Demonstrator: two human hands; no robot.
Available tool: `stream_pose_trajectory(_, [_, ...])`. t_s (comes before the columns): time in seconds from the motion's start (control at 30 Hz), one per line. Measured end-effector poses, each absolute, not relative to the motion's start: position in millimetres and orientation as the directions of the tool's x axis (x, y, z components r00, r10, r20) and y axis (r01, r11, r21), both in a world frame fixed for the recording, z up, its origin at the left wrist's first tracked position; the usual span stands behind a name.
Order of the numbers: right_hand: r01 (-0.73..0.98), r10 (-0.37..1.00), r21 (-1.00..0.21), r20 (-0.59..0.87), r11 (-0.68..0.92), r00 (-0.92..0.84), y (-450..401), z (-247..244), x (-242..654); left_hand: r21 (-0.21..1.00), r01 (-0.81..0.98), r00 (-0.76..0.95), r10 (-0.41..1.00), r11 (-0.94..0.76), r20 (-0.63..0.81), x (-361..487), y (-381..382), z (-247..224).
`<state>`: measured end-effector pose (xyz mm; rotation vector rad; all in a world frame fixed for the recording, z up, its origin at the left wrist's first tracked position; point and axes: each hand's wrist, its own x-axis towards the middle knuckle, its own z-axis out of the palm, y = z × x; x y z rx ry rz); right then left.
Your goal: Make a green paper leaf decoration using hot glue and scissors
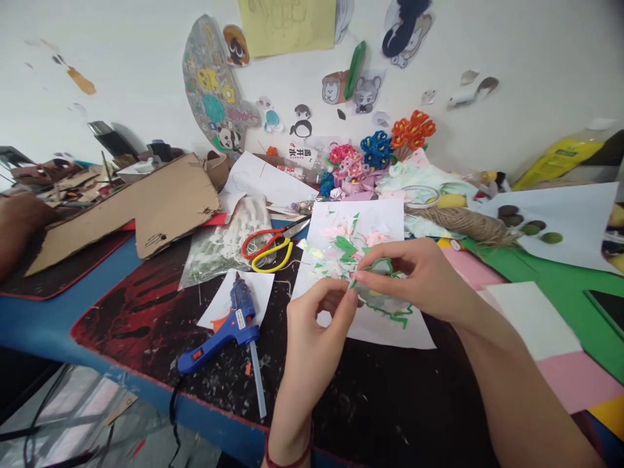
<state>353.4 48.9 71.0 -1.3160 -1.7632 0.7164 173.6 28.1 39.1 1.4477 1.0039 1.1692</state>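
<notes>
Both hands meet above a white paper sheet [380, 331] in the middle of the table. My left hand [324, 318] pinches a small green piece [353, 283] between thumb and finger. From the right, my right hand [414, 276] pinches the same piece with thumb and forefinger, its other fingers curled. Green and white scraps [344, 250] lie on the sheet behind the hands, and a green-edged clear piece [397, 315] shows just below my right hand. What the curled fingers cover is hidden.
A blue glue gun [234, 325] lies on white paper at left, its cable over the edge. Scissors [268, 250] rest behind it. Fluffy flowers [375, 153], twine [463, 224] and cardboard [170, 201] stand or lie farther back. Another person's hand [22, 224] is at far left.
</notes>
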Motion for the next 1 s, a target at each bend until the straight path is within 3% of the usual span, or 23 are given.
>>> stream_pose_trajectory(0.2, [0.439, 0.957, -0.852, 0.224, 0.285, -0.187, 48.1, 76.2, 357.0, 0.971, 0.071, 0.089, 0.971, -0.228, 0.221, 172.8, 30.6, 40.4])
stream_pose_trajectory(0.4, [0.443, 0.939, -0.853, 0.140, 0.276, -0.316, 47.6, 74.9, 355.1, 0.904, 0.245, 0.062, 0.937, -0.349, 0.345, 169.2, 32.4, 43.5])
stream_pose_trajectory(0.67, [0.453, 0.939, -0.831, 0.225, 0.324, -0.259, 46.7, 76.2, 348.8, 0.908, 0.207, 0.061, 0.931, -0.364, 0.359, 167.6, 31.0, 38.4])
stream_pose_trajectory(1.0, [0.490, 0.944, -0.813, 0.214, 0.314, -0.250, 46.7, 73.2, 348.1, 0.873, 0.285, -0.102, 0.893, -0.396, 0.438, 169.1, 31.0, 33.7])
